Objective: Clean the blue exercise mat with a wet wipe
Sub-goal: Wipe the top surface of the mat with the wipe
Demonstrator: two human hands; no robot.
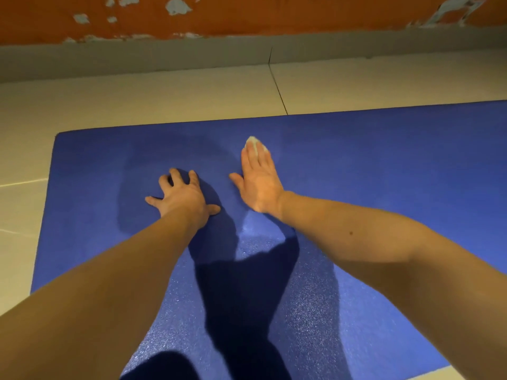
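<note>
Blue, pebbled foam fills most of my head view: the blue foam exercise mat (356,187) lies flat on the pale tiled floor (164,97), its far edge running near the foot of a peeling orange wall (247,17). My right hand (259,182) lies flat on the mat with the fingers straight and together, gripping nothing. It only presses the small white wet wipe (253,142) down under the fingertips, toward the mat's far side. Only a little of the wipe shows past my fingers, so I cannot quite tell whether it is folded or bunched. My left hand (182,196) is just beside it, fingers spread and planted on the foam, holding nothing. I judge the wipe to be light, limp and damp, likely to roll up if pinched, so flat pressure from several fingers suits it best. The mat looks soft and grippy but light enough to creep on smooth tile, which my left palm should prevent.
</note>
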